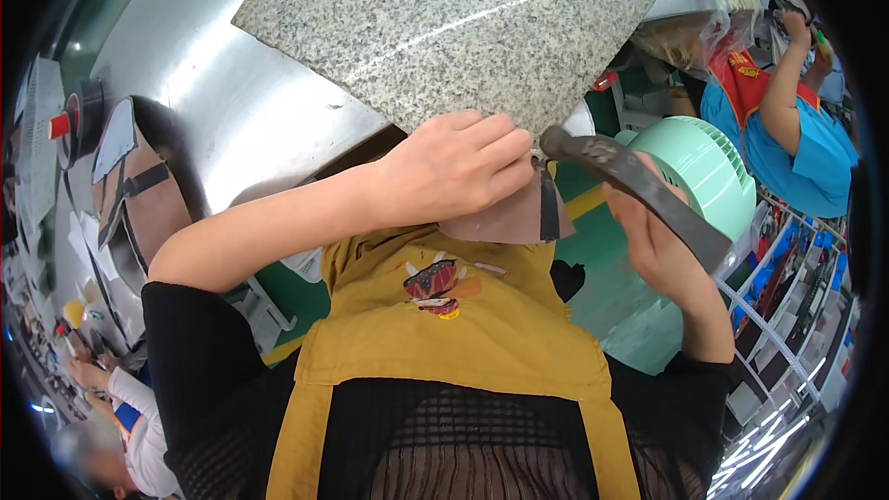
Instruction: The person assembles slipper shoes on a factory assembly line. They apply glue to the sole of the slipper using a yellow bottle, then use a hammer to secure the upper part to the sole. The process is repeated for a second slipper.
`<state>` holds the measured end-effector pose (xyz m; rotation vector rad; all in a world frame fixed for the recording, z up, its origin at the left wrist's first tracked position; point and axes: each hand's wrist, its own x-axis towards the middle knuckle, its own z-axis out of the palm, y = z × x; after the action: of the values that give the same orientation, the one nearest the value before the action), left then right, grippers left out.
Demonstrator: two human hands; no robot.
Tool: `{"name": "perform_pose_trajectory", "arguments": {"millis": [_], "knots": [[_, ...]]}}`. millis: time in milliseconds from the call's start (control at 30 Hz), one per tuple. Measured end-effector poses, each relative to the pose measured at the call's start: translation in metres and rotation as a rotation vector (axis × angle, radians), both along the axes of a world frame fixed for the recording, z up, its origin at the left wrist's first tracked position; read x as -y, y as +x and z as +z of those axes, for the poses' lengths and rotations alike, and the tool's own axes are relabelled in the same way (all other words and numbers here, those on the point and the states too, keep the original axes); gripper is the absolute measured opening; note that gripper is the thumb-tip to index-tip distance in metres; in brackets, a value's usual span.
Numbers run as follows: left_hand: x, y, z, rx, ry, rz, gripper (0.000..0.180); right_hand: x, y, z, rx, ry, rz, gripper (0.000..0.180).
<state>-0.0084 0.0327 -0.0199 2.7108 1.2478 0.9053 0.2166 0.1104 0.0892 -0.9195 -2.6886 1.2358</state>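
My left hand [463,167] reaches across to the near corner of a speckled granite slab [463,28], fingers bent and closed. It holds a pinkish-brown leather piece [505,218] with a black strip, which hangs below the slab's corner over my apron. The hand hides the upper part of the piece. My right hand [648,236] is closed round a hammer with a dark, curved head [639,183]; its handle is mostly hidden. The round end of the head is beside my left fingers at the slab corner. Whether it touches the leather I cannot tell.
A metal worktop [204,65] lies under the slab. More brown leather pieces [148,204] and a black tape roll [88,116] are at the left. A mint-green fan [699,176] stands close behind my right hand. Other people work at the far right and lower left.
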Motion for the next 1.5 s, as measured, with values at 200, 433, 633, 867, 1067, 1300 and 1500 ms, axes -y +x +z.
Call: {"name": "perform_pose_trajectory", "arguments": {"millis": [200,433,633,867,1067,1300,1500], "knots": [[0.001,0.000,-0.001,0.026,-0.029,0.006,0.025,0.004,-0.007,0.001,0.091,-0.163,-0.043,0.031],[-0.002,-0.001,0.005,0.077,-0.139,0.108,0.022,0.012,-0.007,-0.014,0.048,-0.012,0.037,0.026],[-0.005,-0.010,0.007,0.085,-0.155,0.054,0.023,0.008,-0.007,-0.011,0.019,-0.111,-0.053,0.022],[0.000,-0.007,0.000,0.050,0.007,0.033,0.026,0.004,-0.009,-0.010,-0.006,-0.064,0.058,0.022],[0.005,-0.006,0.003,-0.007,0.022,0.073,0.020,0.004,-0.013,-0.009,0.054,0.117,0.160,0.040],[-0.003,-0.022,0.004,0.141,-0.184,0.048,0.021,0.002,-0.015,-0.011,0.058,-0.153,0.041,0.025],[0.000,-0.020,-0.001,0.032,0.046,0.013,0.019,0.005,-0.020,-0.001,0.028,-0.067,0.014,0.026]]}}
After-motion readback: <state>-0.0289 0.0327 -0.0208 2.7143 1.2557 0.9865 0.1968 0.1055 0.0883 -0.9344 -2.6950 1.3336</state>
